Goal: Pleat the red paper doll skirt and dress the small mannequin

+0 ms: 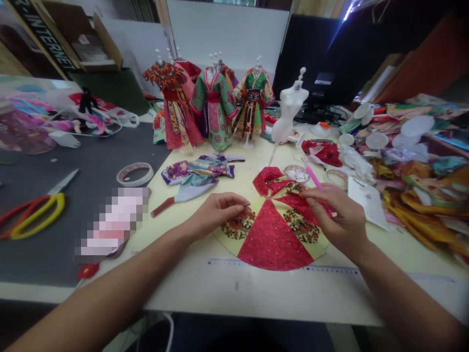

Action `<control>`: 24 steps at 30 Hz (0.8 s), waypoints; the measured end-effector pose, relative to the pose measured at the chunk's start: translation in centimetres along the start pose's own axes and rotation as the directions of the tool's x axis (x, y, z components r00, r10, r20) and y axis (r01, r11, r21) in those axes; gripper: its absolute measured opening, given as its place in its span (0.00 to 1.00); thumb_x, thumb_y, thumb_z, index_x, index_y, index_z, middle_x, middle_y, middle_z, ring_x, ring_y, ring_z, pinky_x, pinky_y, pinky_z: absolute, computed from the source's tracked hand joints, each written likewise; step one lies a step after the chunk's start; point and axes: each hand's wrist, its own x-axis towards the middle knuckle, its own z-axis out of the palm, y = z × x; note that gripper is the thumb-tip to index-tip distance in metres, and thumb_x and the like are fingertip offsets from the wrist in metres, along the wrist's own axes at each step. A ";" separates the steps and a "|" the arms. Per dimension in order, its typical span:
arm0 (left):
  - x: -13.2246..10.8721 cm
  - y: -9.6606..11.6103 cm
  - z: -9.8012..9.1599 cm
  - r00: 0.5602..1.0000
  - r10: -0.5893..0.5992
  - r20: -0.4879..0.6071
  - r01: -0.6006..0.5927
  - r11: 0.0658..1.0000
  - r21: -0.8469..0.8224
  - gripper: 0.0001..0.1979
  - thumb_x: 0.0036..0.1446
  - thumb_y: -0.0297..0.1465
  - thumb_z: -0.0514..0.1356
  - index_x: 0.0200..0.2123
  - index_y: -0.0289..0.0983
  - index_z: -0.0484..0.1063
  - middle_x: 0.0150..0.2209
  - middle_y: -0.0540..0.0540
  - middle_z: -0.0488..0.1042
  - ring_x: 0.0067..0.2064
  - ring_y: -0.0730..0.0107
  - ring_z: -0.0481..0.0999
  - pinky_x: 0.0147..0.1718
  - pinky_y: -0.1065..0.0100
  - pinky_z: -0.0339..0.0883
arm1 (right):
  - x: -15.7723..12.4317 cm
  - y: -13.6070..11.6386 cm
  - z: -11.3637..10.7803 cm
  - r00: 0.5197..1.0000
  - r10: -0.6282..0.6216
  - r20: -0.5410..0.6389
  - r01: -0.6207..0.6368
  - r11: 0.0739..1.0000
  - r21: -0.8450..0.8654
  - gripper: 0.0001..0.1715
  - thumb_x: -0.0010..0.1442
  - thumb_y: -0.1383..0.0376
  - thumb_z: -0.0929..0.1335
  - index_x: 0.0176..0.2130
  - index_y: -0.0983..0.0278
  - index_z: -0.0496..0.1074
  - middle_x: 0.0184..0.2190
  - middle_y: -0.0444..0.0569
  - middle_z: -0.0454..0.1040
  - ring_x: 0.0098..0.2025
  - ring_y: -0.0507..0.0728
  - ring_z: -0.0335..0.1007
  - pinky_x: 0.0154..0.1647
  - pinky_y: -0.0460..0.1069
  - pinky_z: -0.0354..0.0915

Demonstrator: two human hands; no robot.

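Observation:
A round doll-skirt piece (276, 239) of red and yellow floral panels lies spread on the table, its upper part bunched into red folds. My left hand (223, 212) is over its left edge, thumb and fingers closed together; anything between the fingertips is too small to make out. On the right side, my right hand (339, 220) pinches the patterned fabric near the folds with thumb and forefinger. A pink pen (312, 175) runs behind that hand; whether the hand holds it I cannot tell. A clear ruler (333, 270) lies just below the skirt piece.
A white doll mannequin (293, 105) and several dressed doll forms (216, 107) stand behind. Purple-blue cloth (200, 171), a tape roll (135, 174), scissors (44, 208) and a blurred-out phone-like object (113, 222) lie leftward. Fabric scraps (421, 195) heap at right.

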 end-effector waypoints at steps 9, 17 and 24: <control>1.0 0.4 4.1 0.997 -0.042 0.065 0.046 0.996 -0.070 0.09 0.51 0.28 0.61 0.38 0.33 0.73 0.30 0.46 0.78 0.32 0.75 0.75 0.36 0.71 0.66 | -1.4 -1.9 3.0 0.996 0.064 0.060 -0.078 0.964 0.253 0.13 0.56 0.73 0.65 0.42 0.63 0.71 0.35 0.51 0.73 0.40 0.56 0.68 0.42 0.54 0.66; 1.2 -0.9 4.9 0.998 0.030 0.060 -0.025 0.996 -0.091 0.11 0.50 0.30 0.61 0.38 0.33 0.74 0.29 0.47 0.77 0.32 0.74 0.74 0.39 0.70 0.65 | -2.2 -2.0 3.8 0.989 0.077 0.122 -0.107 0.960 0.260 0.13 0.56 0.72 0.64 0.42 0.63 0.70 0.34 0.51 0.71 0.39 0.57 0.66 0.39 0.54 0.66; 0.9 -1.4 4.2 0.996 0.007 0.089 -0.002 0.998 -0.062 0.13 0.49 0.32 0.63 0.39 0.32 0.74 0.27 0.47 0.77 0.30 0.73 0.73 0.35 0.70 0.64 | -2.1 -2.3 4.2 0.996 0.022 0.085 -0.043 0.968 0.248 0.14 0.55 0.74 0.65 0.42 0.62 0.71 0.32 0.50 0.70 0.39 0.57 0.67 0.40 0.55 0.66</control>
